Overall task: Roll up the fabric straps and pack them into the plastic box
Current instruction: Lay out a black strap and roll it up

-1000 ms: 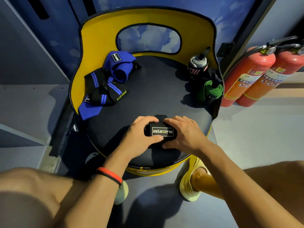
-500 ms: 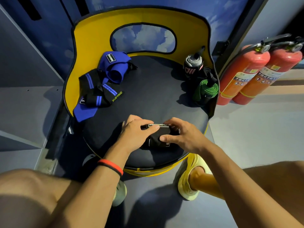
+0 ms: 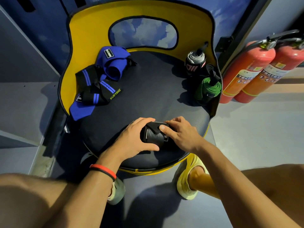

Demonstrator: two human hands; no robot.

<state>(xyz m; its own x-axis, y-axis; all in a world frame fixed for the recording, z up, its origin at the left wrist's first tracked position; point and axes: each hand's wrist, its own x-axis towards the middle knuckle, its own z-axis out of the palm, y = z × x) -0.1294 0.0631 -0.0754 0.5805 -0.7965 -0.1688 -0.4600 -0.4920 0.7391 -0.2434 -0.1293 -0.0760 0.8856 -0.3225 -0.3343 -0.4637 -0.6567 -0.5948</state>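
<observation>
— Turning since a moment ago, is it? The black strap roll point(image 3: 153, 134) showed its white lettering face-up then; that label now sits mostly hidden at the roll's right edge.

— Yes, and a loose flap lies pinned under the right hand's point(image 3: 180, 134) thumb. The left hand point(image 3: 133, 139) cups the roll's left end (both grips closed on it).

— Where is it?

— Low on the chair seat point(image 3: 148, 99), near the front edge. Blue-striped straps point(image 3: 97, 86) lie unrolled far left; a green roll point(image 3: 209, 87) stands right.
</observation>
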